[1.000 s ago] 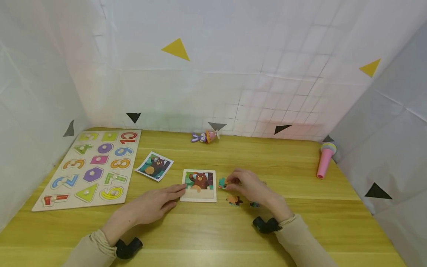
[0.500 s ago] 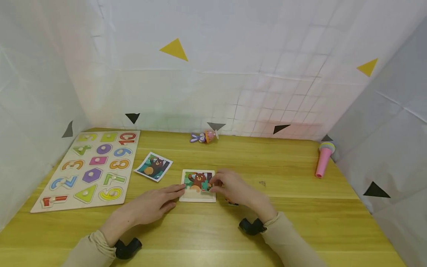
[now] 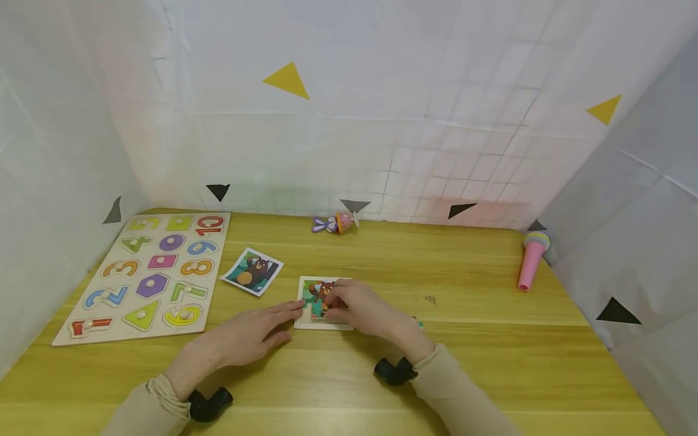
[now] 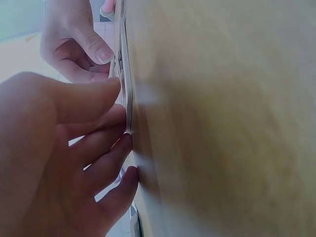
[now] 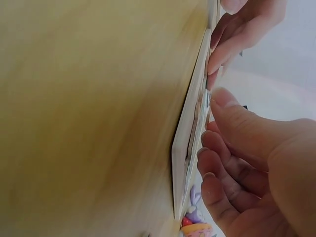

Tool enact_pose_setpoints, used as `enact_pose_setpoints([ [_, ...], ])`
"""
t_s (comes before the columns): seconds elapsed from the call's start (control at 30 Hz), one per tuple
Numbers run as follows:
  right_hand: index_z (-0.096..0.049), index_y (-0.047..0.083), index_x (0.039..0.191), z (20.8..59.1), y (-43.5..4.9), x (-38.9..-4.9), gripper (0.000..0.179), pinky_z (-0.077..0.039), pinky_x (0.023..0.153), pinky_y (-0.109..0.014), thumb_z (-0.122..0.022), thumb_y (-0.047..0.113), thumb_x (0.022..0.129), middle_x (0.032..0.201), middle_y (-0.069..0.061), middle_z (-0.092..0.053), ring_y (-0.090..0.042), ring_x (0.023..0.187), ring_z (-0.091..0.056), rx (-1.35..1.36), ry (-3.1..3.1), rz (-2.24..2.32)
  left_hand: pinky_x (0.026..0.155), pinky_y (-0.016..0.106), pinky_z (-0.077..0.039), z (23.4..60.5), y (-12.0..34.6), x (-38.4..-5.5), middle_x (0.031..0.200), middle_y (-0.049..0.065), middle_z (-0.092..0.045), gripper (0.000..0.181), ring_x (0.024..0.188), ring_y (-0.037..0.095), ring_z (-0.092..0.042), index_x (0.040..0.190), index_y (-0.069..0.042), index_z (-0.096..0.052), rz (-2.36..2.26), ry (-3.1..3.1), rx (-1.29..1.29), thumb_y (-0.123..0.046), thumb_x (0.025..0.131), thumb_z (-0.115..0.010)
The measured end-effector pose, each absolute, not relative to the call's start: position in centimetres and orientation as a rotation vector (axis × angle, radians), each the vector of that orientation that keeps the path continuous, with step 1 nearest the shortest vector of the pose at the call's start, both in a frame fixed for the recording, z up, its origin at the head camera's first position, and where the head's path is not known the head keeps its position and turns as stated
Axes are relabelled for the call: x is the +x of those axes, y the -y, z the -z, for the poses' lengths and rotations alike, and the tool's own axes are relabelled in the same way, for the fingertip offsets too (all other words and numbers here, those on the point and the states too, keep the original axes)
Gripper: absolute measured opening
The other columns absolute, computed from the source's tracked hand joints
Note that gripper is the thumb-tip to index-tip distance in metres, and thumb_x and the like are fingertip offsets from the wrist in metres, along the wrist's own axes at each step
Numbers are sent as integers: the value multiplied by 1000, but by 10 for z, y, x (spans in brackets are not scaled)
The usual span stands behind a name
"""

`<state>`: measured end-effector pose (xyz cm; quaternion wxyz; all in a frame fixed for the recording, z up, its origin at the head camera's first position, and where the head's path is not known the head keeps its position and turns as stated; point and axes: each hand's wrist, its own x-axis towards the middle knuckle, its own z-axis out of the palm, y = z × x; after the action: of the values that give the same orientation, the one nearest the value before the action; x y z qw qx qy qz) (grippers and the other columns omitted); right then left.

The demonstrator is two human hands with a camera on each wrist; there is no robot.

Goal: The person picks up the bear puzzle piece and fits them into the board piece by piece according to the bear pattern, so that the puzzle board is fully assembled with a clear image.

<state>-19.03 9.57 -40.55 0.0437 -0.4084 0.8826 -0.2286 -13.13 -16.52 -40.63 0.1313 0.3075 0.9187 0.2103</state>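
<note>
In the head view a small square jigsaw board [image 3: 303, 326] with a pale rim and a brown bear picture lies flat mid-table. My right hand [image 3: 364, 310] pinches a teal jigsaw piece [image 3: 317, 311] between thumb and fingers, over the lower part of the board and covering its right side. The fingertips of my left hand [image 3: 248, 334] rest on the board's left edge, fingers extended. Both wrist views show the board edge-on, with the two hands close together at it. A loose piece [image 3: 420, 324] barely shows behind my right wrist; anything else there is hidden.
A bear picture card [image 3: 252, 271] lies left of the jigsaw board. Further left is a wooden number board [image 3: 159, 261]. A rabbit toy [image 3: 334, 224] lies near the back wall, and a pink toy microphone [image 3: 532, 262] at the right.
My right hand has carried the teal piece leftward from the table on the right, to over the lower part of the jigsaw board. My left hand stays at the board's edge.
</note>
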Motion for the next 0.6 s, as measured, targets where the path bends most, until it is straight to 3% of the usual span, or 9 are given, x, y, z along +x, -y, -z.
enact_pose_setpoints([
  [0.1,-74,8,100,406,-92,-191,16,-52,77,-24,-72,23,93,92,2,-65,-11,86,-60,-1284,-2694,678,114,50,-37,406,165,-132,161,0,-35,49,144,25,-40,153,-14,-44,-634,-2655,876,-29,106,-50],
  [0.33,-74,8,100,412,-87,-191,16,-53,78,-24,-73,22,92,92,2,-64,-10,86,-60,-1332,-2708,648,112,51,-40,407,167,-131,147,0,-54,58,138,26,-49,157,-15,-34,-695,-2652,824,-32,105,-53],
  [0.6,-73,7,100,414,-80,-188,18,-53,78,-21,-74,23,92,93,0,-65,-12,87,-62,-1358,-2721,676,115,51,-37,407,169,-132,160,4,-37,54,144,27,-40,155,-18,-39,-667,-2640,910,-30,104,-53],
])
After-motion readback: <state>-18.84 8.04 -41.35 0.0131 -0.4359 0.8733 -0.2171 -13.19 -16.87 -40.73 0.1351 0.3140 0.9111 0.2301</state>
